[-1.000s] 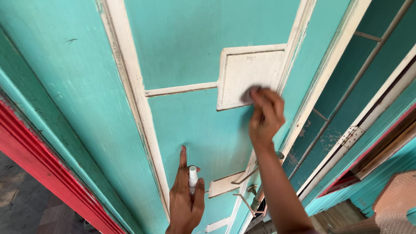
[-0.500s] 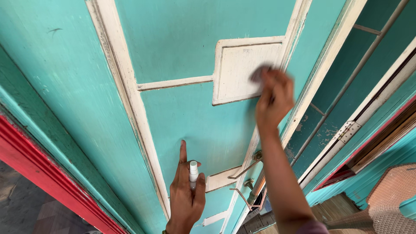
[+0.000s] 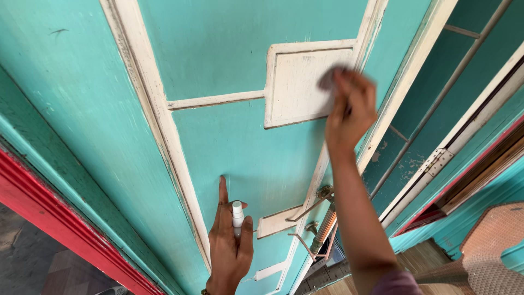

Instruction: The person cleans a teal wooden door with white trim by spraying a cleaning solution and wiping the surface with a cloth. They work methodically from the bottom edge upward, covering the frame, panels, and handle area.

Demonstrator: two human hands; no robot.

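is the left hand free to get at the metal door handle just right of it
Probably not as it stands: the left hand is wrapped around a small white spray bottle, forefinger braced on the turquoise door. The metal handle lies close with nothing between.

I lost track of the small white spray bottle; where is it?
Low in the head view, the spray bottle sits in the left hand, against the turquoise door, left of the metal handle.

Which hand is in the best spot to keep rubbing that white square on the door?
Probably the right hand. It presses a small grey cloth against the raised white square panel of the turquoise wooden door. The left hand is lower down, holding a small white spray bottle.
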